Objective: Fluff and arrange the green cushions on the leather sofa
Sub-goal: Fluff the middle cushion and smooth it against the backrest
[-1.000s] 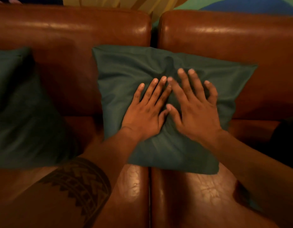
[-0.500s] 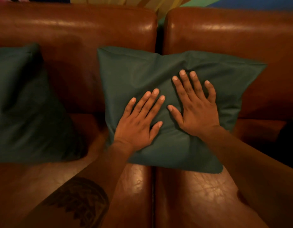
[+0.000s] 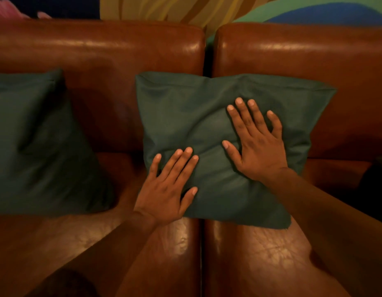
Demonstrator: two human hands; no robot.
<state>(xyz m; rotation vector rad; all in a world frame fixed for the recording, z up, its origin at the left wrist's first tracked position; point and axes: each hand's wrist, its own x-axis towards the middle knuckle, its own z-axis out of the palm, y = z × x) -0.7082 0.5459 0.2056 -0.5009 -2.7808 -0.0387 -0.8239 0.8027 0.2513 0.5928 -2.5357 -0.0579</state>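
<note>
Spanning the frame, the brown leather sofa (image 3: 95, 50) carries two green cushions: a blurred, apparently propped side cushion (image 3: 38, 144) and the middle cushion (image 3: 185, 108) against the backrest seam. Right hand (image 3: 258, 146) and left hand (image 3: 166, 189) press it, fingers straight, gripping nothing.

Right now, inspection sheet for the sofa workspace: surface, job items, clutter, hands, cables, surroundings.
Surface: brown leather sofa, two seat sections, glossy.
Job's things: middle green cushion leans on the backrest, straddling the seam; left green cushion leans on the backrest, untouched.
Clutter: nothing seen.
Hands: left hand flat on the middle cushion's lower left; right hand flat on its centre, fingers spread.
Cables: nothing seen.
Surroundings: colourful painted wall behind.
</note>
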